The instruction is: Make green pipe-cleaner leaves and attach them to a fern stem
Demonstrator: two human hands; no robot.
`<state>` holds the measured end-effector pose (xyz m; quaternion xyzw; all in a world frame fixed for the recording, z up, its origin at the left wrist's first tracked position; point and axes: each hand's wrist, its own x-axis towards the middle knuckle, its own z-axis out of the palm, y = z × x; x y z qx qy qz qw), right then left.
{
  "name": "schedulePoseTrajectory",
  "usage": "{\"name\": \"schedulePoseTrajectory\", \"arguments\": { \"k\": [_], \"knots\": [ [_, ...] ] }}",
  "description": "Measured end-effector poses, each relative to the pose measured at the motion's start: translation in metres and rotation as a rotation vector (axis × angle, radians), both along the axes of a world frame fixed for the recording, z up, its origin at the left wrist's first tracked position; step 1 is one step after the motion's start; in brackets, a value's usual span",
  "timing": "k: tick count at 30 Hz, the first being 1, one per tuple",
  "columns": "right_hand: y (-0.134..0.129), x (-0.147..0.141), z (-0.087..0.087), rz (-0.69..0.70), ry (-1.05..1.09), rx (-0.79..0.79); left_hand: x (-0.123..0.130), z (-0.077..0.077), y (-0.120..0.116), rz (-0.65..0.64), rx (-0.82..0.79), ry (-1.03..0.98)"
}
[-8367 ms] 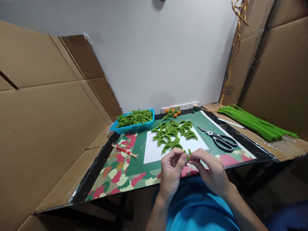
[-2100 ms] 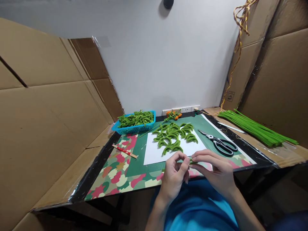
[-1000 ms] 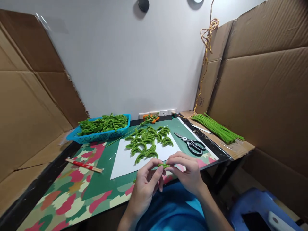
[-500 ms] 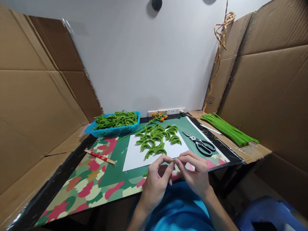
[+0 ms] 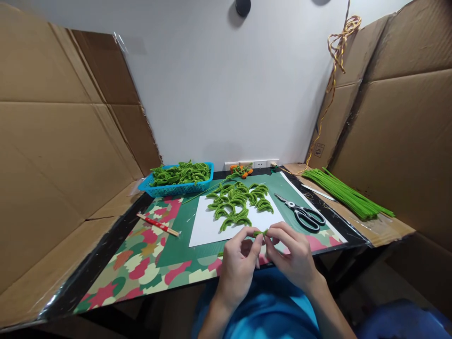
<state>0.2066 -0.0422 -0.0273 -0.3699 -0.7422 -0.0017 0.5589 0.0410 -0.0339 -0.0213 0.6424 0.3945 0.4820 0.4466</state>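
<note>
Both hands are close together at the table's front edge. My left hand (image 5: 240, 259) and my right hand (image 5: 293, 249) pinch a small green fuzzy piece (image 5: 260, 233) between their fingertips, one at each end. Just beyond them, curved green fuzzy pieces (image 5: 236, 219) lie in clusters on a white sheet (image 5: 203, 228). A short green bit pokes out beside my left hand. Black-handled scissors (image 5: 300, 212) rest on the green mat (image 5: 173, 252), right of the sheet.
A blue basket (image 5: 176, 189) heaped with green pieces stands at the back left, with wrapped chopsticks (image 5: 157, 224) in front. Orange and green pieces (image 5: 241, 170) lie at the back. Long green stems (image 5: 346, 193) and a thin blade (image 5: 318, 192) are at the right. Cardboard walls flank the table.
The view has shifted, so the scene sits further right. More of the green piece shows between my fingertips. My hands remain together in nearly the same place.
</note>
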Motion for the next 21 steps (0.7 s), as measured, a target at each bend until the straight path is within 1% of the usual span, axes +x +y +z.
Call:
{"name": "schedulePoseTrajectory", "arguments": {
  "k": [10,14,21],
  "knots": [
    [-0.0006,-0.0016,-0.0003,0.026,0.025,-0.022,-0.0012,0.0082,-0.0031,-0.056,-0.049,-0.021],
    [-0.0004,-0.0001,0.0005,0.018,-0.017,-0.020,-0.0015,0.0100,-0.0027,-0.078,-0.085,-0.045],
    [-0.0002,0.0009,-0.0013,-0.037,-0.130,0.011,0.0004,0.0064,-0.0017,-0.001,-0.019,-0.012]
  ]
}}
